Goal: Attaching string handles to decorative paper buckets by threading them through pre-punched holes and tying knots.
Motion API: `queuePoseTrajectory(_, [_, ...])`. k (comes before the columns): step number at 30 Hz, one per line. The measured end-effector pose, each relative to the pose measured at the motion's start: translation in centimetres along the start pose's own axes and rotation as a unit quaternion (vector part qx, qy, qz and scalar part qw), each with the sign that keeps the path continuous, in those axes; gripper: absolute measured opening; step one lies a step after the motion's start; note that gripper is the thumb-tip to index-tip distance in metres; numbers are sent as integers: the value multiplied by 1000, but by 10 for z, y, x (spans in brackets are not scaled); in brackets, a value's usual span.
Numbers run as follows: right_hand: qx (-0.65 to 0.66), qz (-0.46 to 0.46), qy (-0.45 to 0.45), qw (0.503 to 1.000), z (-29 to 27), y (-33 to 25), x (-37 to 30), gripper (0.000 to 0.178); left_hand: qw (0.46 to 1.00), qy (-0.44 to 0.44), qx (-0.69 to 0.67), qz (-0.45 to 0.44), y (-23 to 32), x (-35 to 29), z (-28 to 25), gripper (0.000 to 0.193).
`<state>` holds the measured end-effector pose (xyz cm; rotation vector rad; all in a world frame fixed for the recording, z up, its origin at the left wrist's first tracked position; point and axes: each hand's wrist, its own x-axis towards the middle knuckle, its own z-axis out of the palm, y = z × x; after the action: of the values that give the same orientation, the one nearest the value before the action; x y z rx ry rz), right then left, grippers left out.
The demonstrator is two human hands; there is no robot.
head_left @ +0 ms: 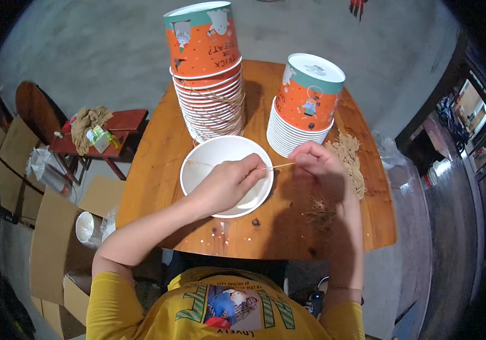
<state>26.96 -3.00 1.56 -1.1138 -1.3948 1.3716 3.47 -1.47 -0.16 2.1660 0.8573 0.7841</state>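
A thin tan string (280, 166) runs taut between my two hands. My left hand (229, 184) pinches one end over the mouth of an open white paper bucket (188, 184). Just right of that bucket, my right hand (318, 163) has its fingers closed on the other end. A short piece of string also shows at the bucket's inner left wall. Behind stands a tall upside-down stack of orange and green paper buckets (203, 51), with loops of string hanging around its rims. A shorter upside-down stack (305, 105) rises behind my right hand.
A bundle of tan strings (349, 161) lies at the wooden table's (152, 164) right side, with dark fibrous scraps (320, 211) nearer me. Small white bits dot the front edge. Left are a red bench (127, 122) with cloth, and cardboard boxes (56, 243).
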Motion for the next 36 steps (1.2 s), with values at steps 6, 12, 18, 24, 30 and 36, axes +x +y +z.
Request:
queuePoseTrajectory(6, [-75, 45, 148, 985, -77, 55, -16, 15, 997, 50, -20, -50, 1, -5, -29, 18])
queuePoseTrajectory(12, [-412, -138, 238, 869, -98, 106, -25, 12, 984, 119, -124, -48, 24, 8, -59, 18])
queuePoseTrajectory(18, [-458, -275, 231, 813, -8, 21, -21, 19, 994, 39, 49, 85, 36, 19, -44, 15])
queuePoseTrajectory(24, [-19, -234, 9, 972, 37, 5, -13, 43, 980, -7, 101, 169, 44, 30, -31, 11])
queuePoseTrajectory(30, [65, -113, 72, 989, 30, 0, -39, 26, 976, 23, 121, 182, 25, 31, -24, 13])
queuePoseTrajectory(36, [72, -48, 29, 996, 35, -18, -68, 13, 971, -69, 195, 118, 1, 30, -21, 15])
